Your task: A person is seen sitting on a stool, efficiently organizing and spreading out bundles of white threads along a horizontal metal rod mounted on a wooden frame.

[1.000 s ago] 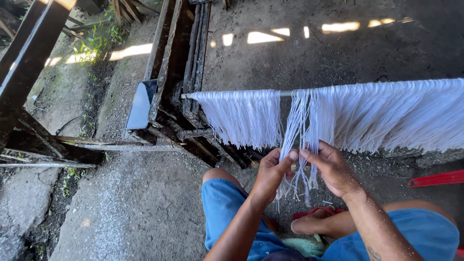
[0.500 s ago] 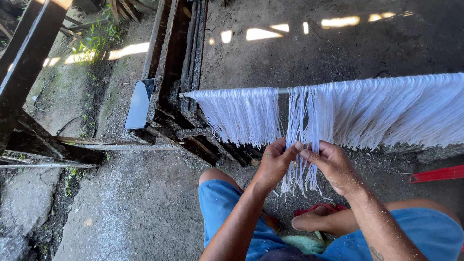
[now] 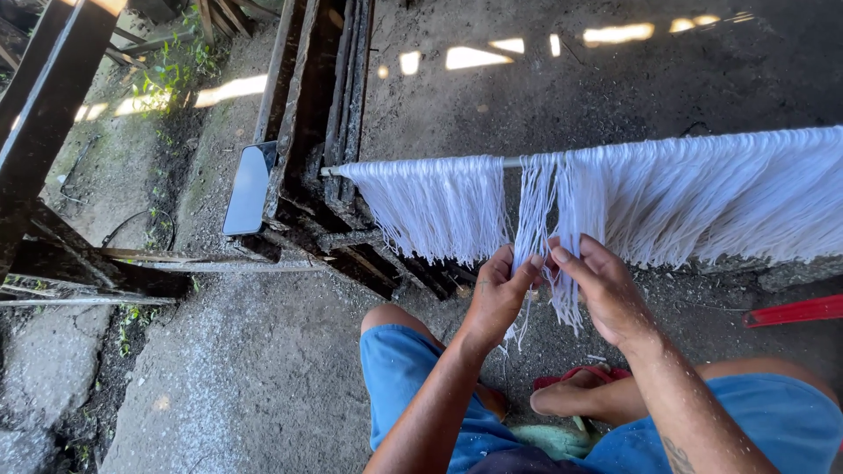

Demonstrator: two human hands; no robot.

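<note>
White threads hang in a long fringe from a thin horizontal rod. A narrow bundle of the threads is parted from the rest near the middle. My left hand pinches the lower part of this bundle between thumb and fingers. My right hand holds the same strands just to the right, fingertips almost touching the left hand. A thicker fringe section hangs to the left of my hands.
A dark wooden frame stands at the left end of the rod, with a phone leaning on it. My knees in blue shorts and a foot in a red sandal are below. A red object lies at right.
Both hands have risen slightly along the parted bundle and drawn closer together. The view has shifted a little to the right.
</note>
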